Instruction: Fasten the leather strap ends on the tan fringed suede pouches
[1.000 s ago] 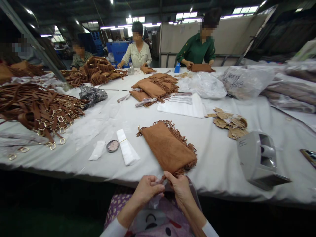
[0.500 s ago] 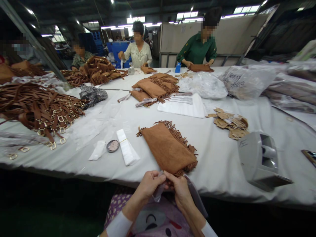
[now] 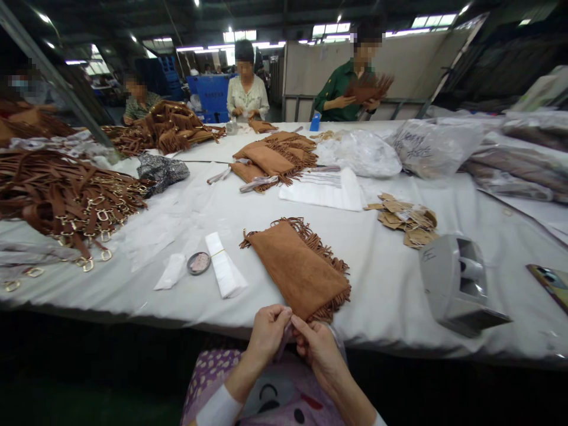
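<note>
Both of my hands are together at the table's near edge, above my lap. My left hand is closed, thumb against fingers, on a narrow translucent plastic sleeve. Pinching the same sleeve from the other side is my right hand, its thumb tip close to the left one. What the sleeve contains is mostly hidden by my fingers; part of it trails behind my right wrist. Just beyond my hands a brown suede fringed pouch lies flat, fringe along its far right side.
Brown straps with gold clasps heap at left. A banded plastic-bag bundle, small round dish, kraft tags, grey tape dispenser and phone lie around. More fringed pouches are stacked farther back; co-workers stand across.
My hands stay pinched on the sleeve and shift slightly, with less of it showing. Across the table, the co-worker in green has lifted a fringed brown piece off the surface.
</note>
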The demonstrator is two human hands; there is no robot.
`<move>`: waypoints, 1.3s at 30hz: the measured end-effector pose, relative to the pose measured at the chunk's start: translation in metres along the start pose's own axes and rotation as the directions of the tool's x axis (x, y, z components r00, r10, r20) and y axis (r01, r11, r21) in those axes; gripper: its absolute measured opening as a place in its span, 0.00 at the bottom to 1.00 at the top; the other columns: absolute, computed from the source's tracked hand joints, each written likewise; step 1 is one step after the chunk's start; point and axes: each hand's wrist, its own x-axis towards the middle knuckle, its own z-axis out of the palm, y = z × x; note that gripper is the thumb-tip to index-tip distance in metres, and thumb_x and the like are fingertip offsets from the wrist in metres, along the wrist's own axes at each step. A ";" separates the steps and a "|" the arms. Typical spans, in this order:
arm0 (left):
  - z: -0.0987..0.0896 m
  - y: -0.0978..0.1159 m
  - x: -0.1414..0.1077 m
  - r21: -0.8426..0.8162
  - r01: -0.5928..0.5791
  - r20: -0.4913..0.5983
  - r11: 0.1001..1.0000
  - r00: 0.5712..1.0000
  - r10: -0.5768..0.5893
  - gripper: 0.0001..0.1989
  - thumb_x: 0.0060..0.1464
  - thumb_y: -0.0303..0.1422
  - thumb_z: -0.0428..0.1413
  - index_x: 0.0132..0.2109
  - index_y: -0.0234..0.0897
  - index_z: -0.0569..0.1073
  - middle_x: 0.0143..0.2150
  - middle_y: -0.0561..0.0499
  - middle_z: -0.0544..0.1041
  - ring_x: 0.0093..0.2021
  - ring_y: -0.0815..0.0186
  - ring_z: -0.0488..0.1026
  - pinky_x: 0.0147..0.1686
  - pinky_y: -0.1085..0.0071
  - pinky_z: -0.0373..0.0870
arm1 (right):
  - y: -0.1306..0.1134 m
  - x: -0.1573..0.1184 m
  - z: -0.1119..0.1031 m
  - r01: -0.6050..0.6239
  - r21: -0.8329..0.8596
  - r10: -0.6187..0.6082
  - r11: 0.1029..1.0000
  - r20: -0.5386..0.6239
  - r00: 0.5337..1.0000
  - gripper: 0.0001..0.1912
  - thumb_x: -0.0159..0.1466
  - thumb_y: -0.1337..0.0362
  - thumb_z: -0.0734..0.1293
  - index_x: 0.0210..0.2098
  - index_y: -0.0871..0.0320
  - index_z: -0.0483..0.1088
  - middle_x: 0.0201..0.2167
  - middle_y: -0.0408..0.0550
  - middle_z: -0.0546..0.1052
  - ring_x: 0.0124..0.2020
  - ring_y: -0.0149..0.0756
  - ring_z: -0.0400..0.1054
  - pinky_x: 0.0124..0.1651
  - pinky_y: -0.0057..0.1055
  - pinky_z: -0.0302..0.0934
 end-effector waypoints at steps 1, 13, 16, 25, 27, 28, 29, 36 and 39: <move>0.001 -0.001 -0.001 0.040 -0.041 -0.024 0.998 0.999 0.042 0.18 0.54 0.44 0.49 0.23 0.36 0.65 0.18 0.56 0.63 0.21 0.71 0.59 0.23 0.74 0.55 | -0.002 0.000 0.002 -0.018 0.039 0.018 0.999 0.007 1.000 0.23 0.44 0.49 0.76 0.19 0.62 0.67 0.14 0.38 0.64 0.15 0.22 0.53 0.16 0.22 0.45; 0.000 -0.016 -0.024 -0.359 0.198 0.075 0.912 0.980 -0.183 0.30 0.46 0.51 0.58 0.48 0.34 0.65 0.23 0.57 0.71 0.12 0.77 0.56 0.13 0.79 0.51 | -0.007 0.003 0.005 -0.088 0.159 0.068 0.983 0.127 0.990 0.18 0.46 0.57 0.76 0.18 0.64 0.69 0.15 0.41 0.67 0.15 0.23 0.58 0.17 0.20 0.53; 0.005 -0.016 -0.028 -0.380 0.099 -0.091 0.920 0.985 -0.144 0.26 0.45 0.49 0.60 0.45 0.33 0.71 0.20 0.58 0.68 0.12 0.78 0.53 0.13 0.78 0.52 | -0.007 0.003 0.005 -0.113 0.176 0.089 0.978 0.138 0.986 0.15 0.46 0.59 0.77 0.20 0.65 0.72 0.17 0.44 0.70 0.18 0.24 0.62 0.19 0.19 0.55; 0.002 -0.031 -0.035 0.200 -0.291 -0.141 0.936 0.936 0.321 0.16 0.58 0.38 0.50 0.49 0.44 0.77 0.30 0.46 0.75 0.32 0.62 0.70 0.38 0.68 0.67 | -0.017 -0.005 0.013 -0.122 0.331 0.092 0.936 0.104 0.990 0.11 0.43 0.66 0.76 0.18 0.64 0.72 0.15 0.42 0.68 0.18 0.23 0.61 0.20 0.19 0.57; -0.001 -0.033 -0.035 0.229 -0.309 -0.115 0.923 0.933 0.341 0.17 0.58 0.37 0.49 0.50 0.44 0.77 0.29 0.46 0.74 0.31 0.62 0.70 0.37 0.68 0.67 | -0.018 -0.007 0.012 -0.125 0.353 0.087 0.927 0.122 0.989 0.08 0.44 0.67 0.74 0.19 0.64 0.72 0.17 0.43 0.70 0.20 0.25 0.63 0.23 0.20 0.60; -0.002 -0.032 -0.035 0.236 -0.312 -0.110 0.920 0.932 0.344 0.17 0.58 0.36 0.49 0.50 0.44 0.77 0.28 0.47 0.73 0.31 0.62 0.69 0.36 0.69 0.66 | -0.018 -0.007 0.011 -0.130 0.363 0.087 0.922 0.133 0.987 0.08 0.45 0.66 0.74 0.20 0.64 0.72 0.19 0.43 0.71 0.21 0.26 0.64 0.25 0.21 0.61; -0.003 -0.031 -0.035 0.239 -0.311 -0.106 0.920 0.933 0.343 0.17 0.58 0.36 0.49 0.50 0.44 0.77 0.28 0.47 0.73 0.31 0.62 0.69 0.36 0.69 0.66 | -0.018 -0.008 0.010 -0.138 0.366 0.090 0.920 0.145 0.985 0.08 0.47 0.65 0.74 0.22 0.64 0.73 0.20 0.44 0.72 0.22 0.27 0.66 0.26 0.21 0.62; -0.003 -0.018 -0.044 -0.168 -0.100 -0.109 0.981 0.991 0.083 0.18 0.55 0.44 0.54 0.47 0.37 0.71 0.26 0.52 0.75 0.23 0.69 0.67 0.25 0.74 0.63 | -0.021 -0.002 0.005 -0.139 0.225 0.093 0.964 0.202 0.975 0.16 0.48 0.60 0.77 0.21 0.64 0.70 0.17 0.41 0.69 0.18 0.23 0.61 0.22 0.19 0.58; -0.003 -0.020 -0.050 -0.391 0.038 -0.048 0.920 0.997 -0.061 0.20 0.51 0.47 0.57 0.42 0.37 0.65 0.25 0.53 0.75 0.16 0.74 0.62 0.19 0.78 0.56 | -0.021 0.001 0.005 -0.137 0.201 0.104 0.970 0.164 0.981 0.16 0.48 0.60 0.77 0.20 0.63 0.69 0.15 0.39 0.67 0.15 0.21 0.57 0.19 0.19 0.55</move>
